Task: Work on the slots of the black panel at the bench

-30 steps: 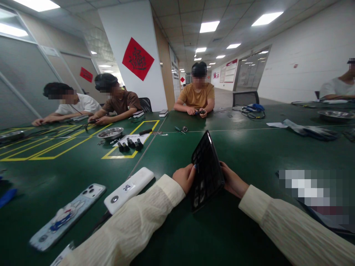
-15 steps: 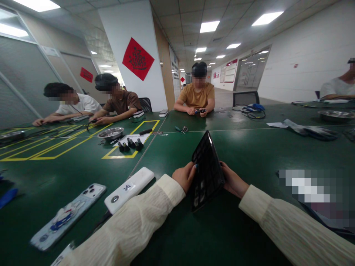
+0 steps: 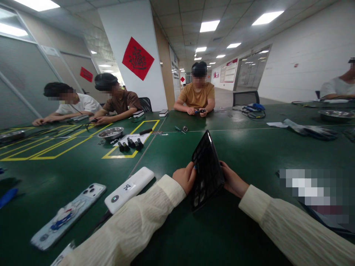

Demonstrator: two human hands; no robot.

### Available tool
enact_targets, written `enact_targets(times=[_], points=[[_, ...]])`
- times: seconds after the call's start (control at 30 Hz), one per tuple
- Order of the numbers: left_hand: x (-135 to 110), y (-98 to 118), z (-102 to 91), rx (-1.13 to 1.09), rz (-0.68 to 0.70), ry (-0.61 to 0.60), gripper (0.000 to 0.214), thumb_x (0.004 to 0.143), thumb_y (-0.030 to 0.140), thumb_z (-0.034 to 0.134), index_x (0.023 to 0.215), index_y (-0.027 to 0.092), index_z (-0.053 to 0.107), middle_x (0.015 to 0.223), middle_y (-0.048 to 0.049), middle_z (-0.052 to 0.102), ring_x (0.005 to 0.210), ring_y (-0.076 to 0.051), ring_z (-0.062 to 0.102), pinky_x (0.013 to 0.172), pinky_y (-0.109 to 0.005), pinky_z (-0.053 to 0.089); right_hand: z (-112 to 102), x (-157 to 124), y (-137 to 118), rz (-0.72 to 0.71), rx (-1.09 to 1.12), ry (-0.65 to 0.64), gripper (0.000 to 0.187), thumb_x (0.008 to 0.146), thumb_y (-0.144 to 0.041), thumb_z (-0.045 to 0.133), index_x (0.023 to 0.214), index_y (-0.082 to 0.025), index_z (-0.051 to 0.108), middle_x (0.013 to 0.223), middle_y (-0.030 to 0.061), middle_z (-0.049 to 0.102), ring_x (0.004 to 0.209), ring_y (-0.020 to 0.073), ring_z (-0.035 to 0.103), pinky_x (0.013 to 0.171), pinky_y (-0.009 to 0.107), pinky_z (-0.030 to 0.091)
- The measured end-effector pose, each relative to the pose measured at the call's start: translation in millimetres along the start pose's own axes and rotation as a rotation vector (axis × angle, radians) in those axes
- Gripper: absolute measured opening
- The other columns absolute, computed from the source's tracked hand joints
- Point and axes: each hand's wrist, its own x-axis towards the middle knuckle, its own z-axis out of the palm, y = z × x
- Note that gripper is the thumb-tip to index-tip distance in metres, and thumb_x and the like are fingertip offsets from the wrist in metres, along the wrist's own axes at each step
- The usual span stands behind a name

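Observation:
A flat, glossy black tablet [image 3: 206,171] is tilted up on edge above the green table, its dark face turned to the left with a grid of faint reflections. My left hand [image 3: 185,177] is closed at its left edge, thumb and fingers pressed against the dark face; a small blue spot shows at the fingertip. From the other side, my right hand [image 3: 233,180] grips the right edge, its fingers partly hidden behind the slab. Left of my left forearm lie a white power bank [image 3: 129,189] marked 26 and a phone in a pale blue cartoon case [image 3: 69,216].
Black cylindrical parts [image 3: 131,144] stand on a white sheet by a metal bowl [image 3: 111,133]. A screwdriver [image 3: 179,129] lies farther ahead. At right are grey gloves [image 3: 307,131] and another bowl [image 3: 336,115]. Several people sit around the green table [image 3: 263,155].
My left thumb and fingers have shifted slightly on the tablet's face. The tablet and my right hand stay almost in place.

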Motion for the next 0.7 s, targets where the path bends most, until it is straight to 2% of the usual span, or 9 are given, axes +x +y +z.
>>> enact_targets(times=[0.2,0.43,0.57,0.7], points=[[1.4,0.6,-1.6,-0.062,0.020,-0.007,0.042,0.091,0.039,0.012,0.083,0.021,0.050,0.069,-0.0032,0.060,0.068,-0.018,0.059,0.057,-0.025,0.033,0.3,-1.0,-0.8,0.003,-0.005,-0.008,0.045,0.078,-0.034,0.046,0.118,-0.025,0.029,0.063,-0.0016,0.058,0.043,0.0172,0.055,0.037,0.028,0.039],[1.0,2.2,-2.8,-0.051,0.002,-0.023,0.034,0.090,0.033,0.021,0.089,0.020,0.052,0.075,-0.0043,0.062,0.073,-0.018,0.059,0.061,-0.025,0.035,0.4,-0.6,-0.3,-0.004,-0.004,-0.007,0.043,0.077,-0.035,0.047,0.116,-0.026,0.033,0.065,-0.0011,0.059,0.043,0.0167,0.055,0.036,0.028,0.039],[2.3,0.6,-1.6,-0.102,0.017,-0.014,0.044,0.090,0.037,0.017,0.081,0.019,0.056,0.072,-0.0051,0.062,0.072,-0.019,0.059,0.060,-0.026,0.035,-0.8,0.6,1.4,-0.011,0.009,-0.011,0.041,0.076,-0.036,0.048,0.114,-0.027,0.035,0.064,-0.0011,0.058,0.044,0.0164,0.055,0.036,0.028,0.040],[3.0,-2.1,0.0,-0.169,0.033,0.006,0.050,0.090,0.039,0.014,0.082,0.018,0.058,0.074,-0.0063,0.063,0.074,-0.019,0.059,0.062,-0.027,0.036,-1.2,-0.5,0.5,-0.012,0.008,-0.018,0.038,0.075,-0.031,0.049,0.110,-0.027,0.035,0.066,-0.0022,0.056,0.045,0.0155,0.055,0.036,0.026,0.041]])
